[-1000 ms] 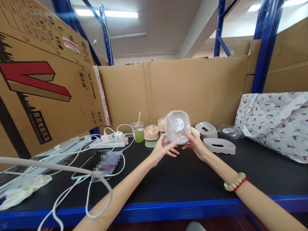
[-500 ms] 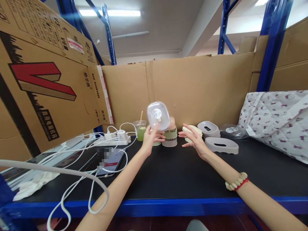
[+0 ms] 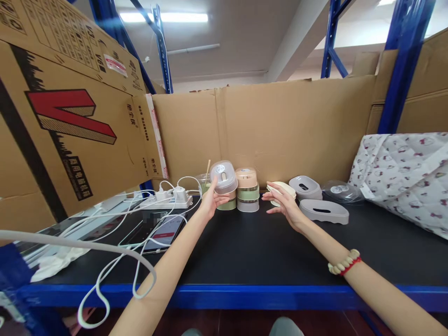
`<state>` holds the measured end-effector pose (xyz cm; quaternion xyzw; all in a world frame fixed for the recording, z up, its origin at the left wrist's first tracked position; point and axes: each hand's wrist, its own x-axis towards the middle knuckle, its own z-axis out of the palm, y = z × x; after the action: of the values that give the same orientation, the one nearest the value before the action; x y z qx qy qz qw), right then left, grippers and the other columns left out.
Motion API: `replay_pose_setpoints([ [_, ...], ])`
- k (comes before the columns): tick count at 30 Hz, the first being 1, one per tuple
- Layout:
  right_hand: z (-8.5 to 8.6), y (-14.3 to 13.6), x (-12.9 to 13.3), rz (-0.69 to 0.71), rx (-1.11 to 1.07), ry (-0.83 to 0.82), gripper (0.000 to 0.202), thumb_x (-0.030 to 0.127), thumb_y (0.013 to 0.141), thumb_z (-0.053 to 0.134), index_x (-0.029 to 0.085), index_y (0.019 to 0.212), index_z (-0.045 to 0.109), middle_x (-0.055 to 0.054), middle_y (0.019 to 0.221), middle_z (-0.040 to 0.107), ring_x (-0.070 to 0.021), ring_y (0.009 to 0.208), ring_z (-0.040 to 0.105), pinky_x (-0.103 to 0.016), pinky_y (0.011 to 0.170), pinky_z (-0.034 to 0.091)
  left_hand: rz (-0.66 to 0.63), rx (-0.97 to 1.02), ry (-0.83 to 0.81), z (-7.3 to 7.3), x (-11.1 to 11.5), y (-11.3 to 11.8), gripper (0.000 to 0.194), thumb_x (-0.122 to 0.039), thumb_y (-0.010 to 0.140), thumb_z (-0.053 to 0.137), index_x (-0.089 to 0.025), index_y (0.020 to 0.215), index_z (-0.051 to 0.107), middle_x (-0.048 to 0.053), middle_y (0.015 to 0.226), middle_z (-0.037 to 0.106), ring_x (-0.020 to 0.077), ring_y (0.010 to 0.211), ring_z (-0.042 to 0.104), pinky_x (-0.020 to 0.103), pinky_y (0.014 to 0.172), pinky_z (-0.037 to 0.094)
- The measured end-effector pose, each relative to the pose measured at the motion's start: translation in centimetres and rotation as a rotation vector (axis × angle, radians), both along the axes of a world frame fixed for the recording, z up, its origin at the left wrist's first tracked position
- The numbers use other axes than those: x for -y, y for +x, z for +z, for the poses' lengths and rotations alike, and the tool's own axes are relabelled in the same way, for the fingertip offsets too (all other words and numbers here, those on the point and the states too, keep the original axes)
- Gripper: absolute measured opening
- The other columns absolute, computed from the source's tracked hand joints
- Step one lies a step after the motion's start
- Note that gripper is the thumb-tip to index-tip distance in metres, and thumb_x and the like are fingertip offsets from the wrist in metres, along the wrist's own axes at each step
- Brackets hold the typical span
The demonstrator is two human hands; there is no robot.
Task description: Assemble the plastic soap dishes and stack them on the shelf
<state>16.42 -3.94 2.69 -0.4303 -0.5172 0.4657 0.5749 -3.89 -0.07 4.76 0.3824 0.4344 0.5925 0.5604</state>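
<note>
My left hand (image 3: 210, 201) is at the lower left side of a grey box with a clear lid (image 3: 224, 176), its thumb against the box. That box sits tilted on top of a green box (image 3: 228, 204). Just right of it stands another stack: a peach box (image 3: 246, 178) with a clear lid, a green box (image 3: 248, 192) and a grey box (image 3: 248, 206) at the bottom. My right hand (image 3: 284, 205) has its fingers spread and holds nothing, in front of cream-coloured pieces (image 3: 283, 189).
Two grey slotted trays (image 3: 325, 211) and clear lids (image 3: 340, 190) lie at the right, beside a patterned quilted bag (image 3: 402, 172). On the left are a power strip (image 3: 182, 201), loose white cables, a phone (image 3: 164, 233) and a green drink (image 3: 205, 183). Cardboard (image 3: 297, 121) stands behind.
The grey lidded box has moved down and slightly left in my left hand, onto the left stack. My right hand stays nearly where it was, fingers spread. The camera view has shifted slightly.
</note>
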Motion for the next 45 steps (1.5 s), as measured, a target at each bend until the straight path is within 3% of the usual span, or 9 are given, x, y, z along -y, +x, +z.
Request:
replay_pose_setpoints([
  [8, -0.1, 0.0, -0.1, -0.003, 0.002, -0.003, 0.053, 0.036, 0.071, 0.056, 0.021, 0.122, 0.047, -0.005, 0.092, 0.059, -0.0132, 0.094, 0.059, -0.015, 0.051, 0.051, -0.033, -0.047, 0.007, 0.2, -0.3, -0.5, 0.056, -0.047, 0.09, 0.039, -0.001, 0.12, 0.049, 0.009, 0.055, 0.064, 0.0118, 0.042, 0.058, 0.017, 0.048, 0.051],
  [12, -0.1, -0.1, -0.1, -0.008, 0.023, -0.015, 0.052, 0.035, 0.073, 0.054, 0.021, 0.123, 0.046, -0.005, 0.091, 0.06, -0.0124, 0.092, 0.059, -0.015, 0.05, 0.051, -0.057, -0.027, -0.002, 0.2, -0.8, -1.1, 0.05, -0.048, 0.089, 0.043, -0.007, 0.118, 0.05, 0.005, 0.055, 0.063, 0.01, 0.038, 0.056, 0.016, 0.045, 0.049],
  [16, 0.0, -0.2, -0.1, -0.014, 0.033, -0.019, 0.05, 0.033, 0.075, 0.053, 0.021, 0.123, 0.046, -0.005, 0.091, 0.06, -0.0112, 0.089, 0.059, -0.015, 0.049, 0.05, -0.011, 0.001, -0.028, 0.1, -1.2, -1.4, 0.034, -0.037, 0.089, 0.049, -0.009, 0.108, 0.054, -0.004, 0.042, 0.051, 0.0079, 0.032, 0.05, 0.013, 0.039, 0.045],
  [22, 0.0, -0.3, -0.1, -0.02, 0.046, -0.032, 0.055, 0.036, 0.072, 0.057, 0.02, 0.123, 0.045, -0.005, 0.09, 0.059, -0.0117, 0.089, 0.058, -0.015, 0.048, 0.05, 0.002, 0.01, 0.028, 0.1, -1.2, -1.0, 0.022, -0.022, 0.089, 0.05, -0.006, 0.104, 0.054, 0.0, 0.051, 0.058, 0.0101, 0.044, 0.06, 0.015, 0.047, 0.05],
  [29, 0.0, -0.2, -0.1, -0.019, 0.057, -0.011, 0.063, 0.04, 0.063, 0.063, 0.019, 0.12, 0.046, -0.004, 0.087, 0.058, -0.0113, 0.086, 0.058, -0.014, 0.048, 0.049, 0.026, 0.075, 0.161, -0.4, -1.0, -0.2, 0.063, -0.011, 0.08, 0.062, -0.006, 0.135, 0.032, 0.004, 0.067, 0.065, 0.0123, 0.064, 0.066, 0.023, 0.073, 0.054],
  [34, -0.2, -0.2, -0.3, -0.059, 0.115, -0.015, 0.066, 0.039, 0.056, 0.066, 0.018, 0.115, 0.049, -0.003, 0.085, 0.057, -0.0111, 0.084, 0.058, -0.014, 0.047, 0.047, 0.069, -0.033, 0.18, -0.5, -0.8, 0.0, 0.057, -0.006, 0.081, 0.057, -0.006, 0.133, 0.034, 0.002, 0.067, 0.064, 0.0106, 0.058, 0.063, 0.022, 0.063, 0.053],
  [38, -0.7, 0.2, -1.2, -0.181, 0.256, 0.064, 0.051, 0.038, 0.06, 0.06, 0.017, 0.106, 0.055, -0.003, 0.083, 0.058, -0.0096, 0.078, 0.056, -0.017, 0.052, 0.047, 0.109, -0.134, 0.175, -0.6, -0.4, 0.1, 0.034, -0.01, 0.081, 0.055, -0.013, 0.114, 0.049, -0.002, 0.063, 0.061, 0.0073, 0.044, 0.056, 0.018, 0.049, 0.048],
  [42, -0.7, 2.2, -2.1, -0.524, 0.517, 0.251, 0.029, 0.028, 0.066, 0.05, 0.016, 0.09, 0.061, -0.004, 0.087, 0.06, -0.0104, 0.079, 0.054, -0.028, 0.074, 0.048, 0.019, -0.166, 0.163, -0.7, 0.0, 0.6, 0.007, -0.016, 0.078, 0.055, -0.014, 0.085, 0.055, -0.005, 0.056, 0.055, 0.0053, 0.038, 0.052, 0.015, 0.04, 0.04],
  [45, -0.5, 4.7, -2.4, -0.775, 0.693, 0.255, 0.031, 0.023, 0.067, 0.045, 0.016, 0.092, 0.061, -0.008, 0.1, 0.058, -0.0159, 0.095, 0.051, -0.034, 0.089, 0.042, -0.073, -0.165, 0.126, -0.6, 0.4, 0.9, 0.007, -0.019, 0.074, 0.057, -0.014, 0.079, 0.056, -0.004, 0.053, 0.053, 0.0063, 0.037, 0.052, 0.015, 0.04, 0.039],
])
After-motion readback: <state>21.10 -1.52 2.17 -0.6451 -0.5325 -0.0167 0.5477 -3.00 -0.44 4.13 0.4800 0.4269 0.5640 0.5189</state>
